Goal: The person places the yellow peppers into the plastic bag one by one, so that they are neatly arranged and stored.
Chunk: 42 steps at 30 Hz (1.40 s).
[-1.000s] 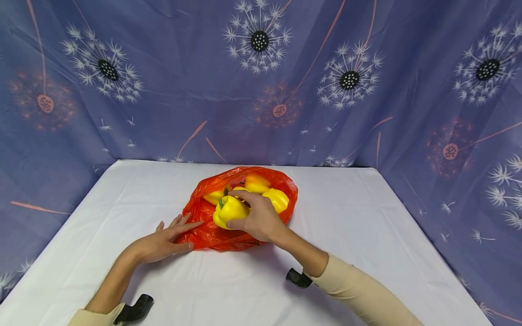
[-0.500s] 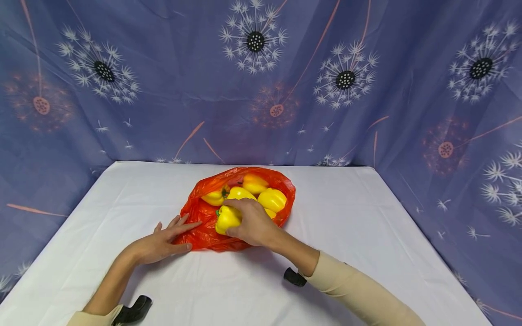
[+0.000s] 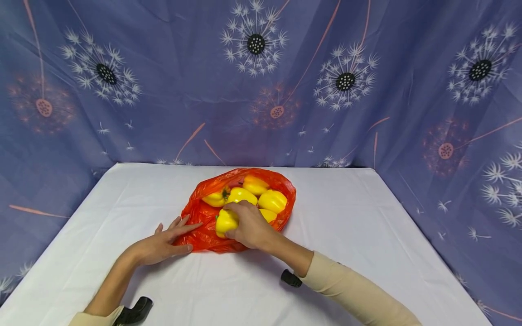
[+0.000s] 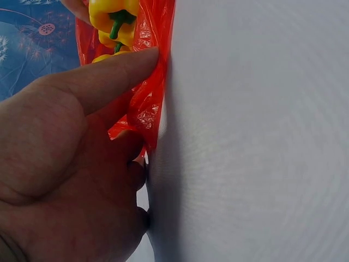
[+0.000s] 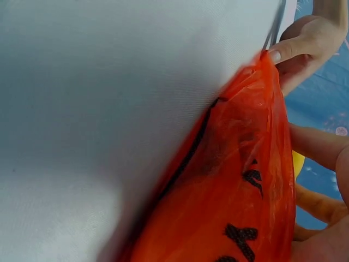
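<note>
A red plastic bag lies with its mouth spread, several yellow bell peppers inside it. My right hand grips one yellow bell pepper from its right side, low over the front of the bag's opening. In the left wrist view that pepper's green stem faces the camera. My left hand rests with fairly straight fingers on the bag's left edge. Seen from the right wrist, the bag's side with black print hides most of the held pepper.
A white cloth covers the table under the bag. Behind and at the sides hangs a blue curtain with dandelion prints. A black wrist device sits at each sleeve cuff.
My right hand has lowered the gripped pepper toward the front of the bag, uncovering more of the peppers behind it. The left hand stays on the bag's edge.
</note>
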Each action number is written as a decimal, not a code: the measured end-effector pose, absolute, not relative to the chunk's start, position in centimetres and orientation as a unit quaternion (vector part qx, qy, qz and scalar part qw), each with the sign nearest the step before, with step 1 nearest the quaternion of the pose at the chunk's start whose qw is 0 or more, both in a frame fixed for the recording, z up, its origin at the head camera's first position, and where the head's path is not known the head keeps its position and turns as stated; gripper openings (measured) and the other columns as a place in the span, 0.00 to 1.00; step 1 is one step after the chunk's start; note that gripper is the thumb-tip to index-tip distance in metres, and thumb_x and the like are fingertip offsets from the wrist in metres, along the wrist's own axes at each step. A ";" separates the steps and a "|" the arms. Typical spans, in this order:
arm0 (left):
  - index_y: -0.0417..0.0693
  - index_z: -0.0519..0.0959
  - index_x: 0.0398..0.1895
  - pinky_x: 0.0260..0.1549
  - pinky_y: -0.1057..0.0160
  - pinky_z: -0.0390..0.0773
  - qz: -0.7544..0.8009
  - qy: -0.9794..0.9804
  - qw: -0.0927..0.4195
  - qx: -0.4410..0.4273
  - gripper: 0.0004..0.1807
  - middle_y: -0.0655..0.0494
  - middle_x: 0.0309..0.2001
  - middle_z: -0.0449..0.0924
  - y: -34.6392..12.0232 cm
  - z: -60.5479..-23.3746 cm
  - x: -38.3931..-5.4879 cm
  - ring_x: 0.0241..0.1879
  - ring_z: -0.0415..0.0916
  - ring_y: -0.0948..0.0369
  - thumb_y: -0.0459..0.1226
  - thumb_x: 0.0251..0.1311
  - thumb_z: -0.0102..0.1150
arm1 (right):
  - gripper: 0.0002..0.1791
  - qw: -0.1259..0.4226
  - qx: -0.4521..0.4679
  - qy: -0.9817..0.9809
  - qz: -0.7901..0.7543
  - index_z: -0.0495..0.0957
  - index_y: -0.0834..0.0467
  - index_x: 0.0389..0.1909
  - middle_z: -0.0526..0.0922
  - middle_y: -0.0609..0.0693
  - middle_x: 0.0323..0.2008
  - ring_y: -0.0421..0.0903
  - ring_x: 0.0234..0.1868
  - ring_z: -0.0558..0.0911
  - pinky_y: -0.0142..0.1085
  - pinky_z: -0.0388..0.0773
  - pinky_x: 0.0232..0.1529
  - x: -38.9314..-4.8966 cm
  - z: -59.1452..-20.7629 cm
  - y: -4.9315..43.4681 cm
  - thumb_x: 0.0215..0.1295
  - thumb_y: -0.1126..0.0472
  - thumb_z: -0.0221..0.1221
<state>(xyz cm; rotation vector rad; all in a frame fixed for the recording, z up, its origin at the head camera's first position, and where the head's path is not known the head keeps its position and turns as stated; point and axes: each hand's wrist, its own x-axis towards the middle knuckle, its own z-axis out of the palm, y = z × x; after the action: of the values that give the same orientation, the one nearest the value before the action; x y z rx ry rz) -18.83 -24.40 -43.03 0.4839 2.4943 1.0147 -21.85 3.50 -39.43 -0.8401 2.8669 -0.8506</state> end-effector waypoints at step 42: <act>0.46 0.76 0.67 0.58 0.36 0.76 0.262 0.940 0.119 0.185 0.30 0.42 0.62 0.79 -23.1 -37.4 -19.8 0.61 0.75 0.41 0.46 0.63 0.68 | 0.24 -0.113 -0.243 0.914 -0.303 0.81 0.57 0.58 0.86 0.54 0.53 0.55 0.54 0.82 0.58 0.70 0.58 -22.1 -37.5 11.7 0.62 0.57 0.70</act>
<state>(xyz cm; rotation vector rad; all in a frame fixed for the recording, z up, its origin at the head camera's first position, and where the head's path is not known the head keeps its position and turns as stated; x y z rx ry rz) -19.85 -23.13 -37.38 0.5399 2.7470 0.7664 -22.11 11.72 -37.53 -0.8249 3.1004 -1.0270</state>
